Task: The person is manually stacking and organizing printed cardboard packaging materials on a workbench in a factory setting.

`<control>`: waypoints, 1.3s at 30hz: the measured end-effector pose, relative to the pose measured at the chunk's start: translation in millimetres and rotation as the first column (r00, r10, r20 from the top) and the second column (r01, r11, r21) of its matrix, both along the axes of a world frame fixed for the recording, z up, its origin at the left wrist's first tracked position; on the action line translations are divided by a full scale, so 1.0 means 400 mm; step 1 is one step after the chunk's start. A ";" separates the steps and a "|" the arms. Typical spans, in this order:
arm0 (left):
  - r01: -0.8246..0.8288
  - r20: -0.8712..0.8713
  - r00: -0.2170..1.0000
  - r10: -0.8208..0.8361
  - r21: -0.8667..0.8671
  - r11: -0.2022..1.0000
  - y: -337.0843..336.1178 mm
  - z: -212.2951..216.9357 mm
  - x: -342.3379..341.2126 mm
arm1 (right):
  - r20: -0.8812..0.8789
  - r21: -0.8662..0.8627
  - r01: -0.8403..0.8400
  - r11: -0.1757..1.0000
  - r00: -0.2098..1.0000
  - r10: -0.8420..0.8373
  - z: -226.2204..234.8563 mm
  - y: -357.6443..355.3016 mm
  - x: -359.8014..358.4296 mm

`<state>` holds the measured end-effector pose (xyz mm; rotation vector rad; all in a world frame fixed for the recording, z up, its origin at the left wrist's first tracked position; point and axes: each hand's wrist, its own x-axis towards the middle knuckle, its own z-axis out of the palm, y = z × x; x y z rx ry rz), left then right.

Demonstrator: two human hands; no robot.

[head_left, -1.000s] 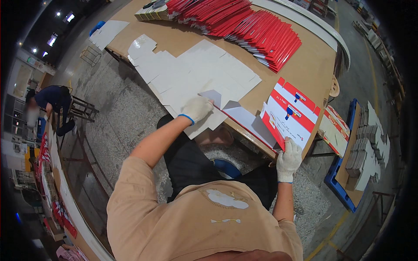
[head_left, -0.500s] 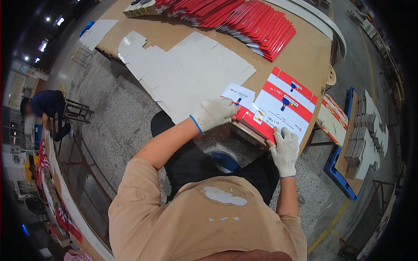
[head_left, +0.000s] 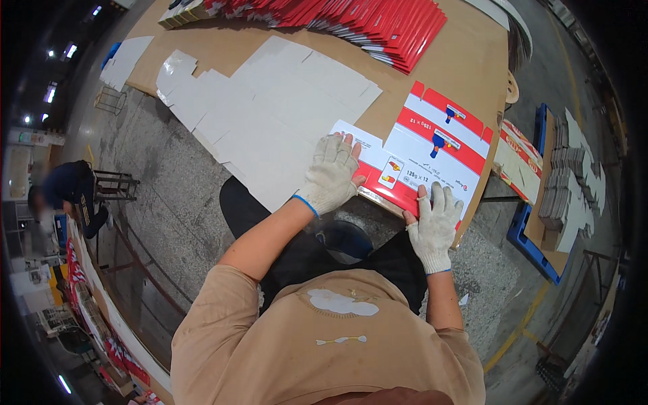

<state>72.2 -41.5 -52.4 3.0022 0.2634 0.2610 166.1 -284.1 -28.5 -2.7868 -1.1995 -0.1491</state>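
Note:
A flat red-and-white printed carton lies on the brown table close to its near right edge. My left hand, in a white knit glove with bare fingertips, rests with fingers stretched over the carton's left flap, thumb apart. On its near right part my right hand, gloved the same way, lies flat with fingers spread. Neither hand grips anything. Left of the carton, a large plain white die-cut cardboard sheet reaches over the table's near edge. What lies under my palms is hidden.
Overlapping red folded cartons fan out along the table's far side. On the right, grey cardboard pieces are stacked on a blue pallet. Far left, a person in dark clothes bends beside a metal-framed stool.
My left hand has gone from a curled hold at the carton's near edge to lying flat on its flap. My right hand's fingers have spread a little. The whole view has shifted slightly.

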 end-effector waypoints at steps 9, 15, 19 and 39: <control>0.065 -0.108 0.993 -0.055 0.093 0.994 0.002 0.094 0.085 | -0.003 0.039 0.009 0.999 1.000 -0.009 0.005 0.005 0.003; 0.131 -0.258 0.958 -0.128 -0.006 0.991 0.062 0.135 0.156 | -0.337 0.735 0.031 0.677 0.884 0.325 -0.002 -0.027 -0.106; 0.268 -0.232 0.924 -0.304 -0.173 0.948 -0.078 0.149 0.131 | -0.712 -0.007 0.881 0.474 -0.337 0.617 -0.054 -0.043 -0.225; -0.197 -0.219 0.948 0.232 0.170 0.966 0.093 0.081 -0.303 | -0.680 0.461 0.607 0.647 0.710 -0.181 -0.011 0.024 0.884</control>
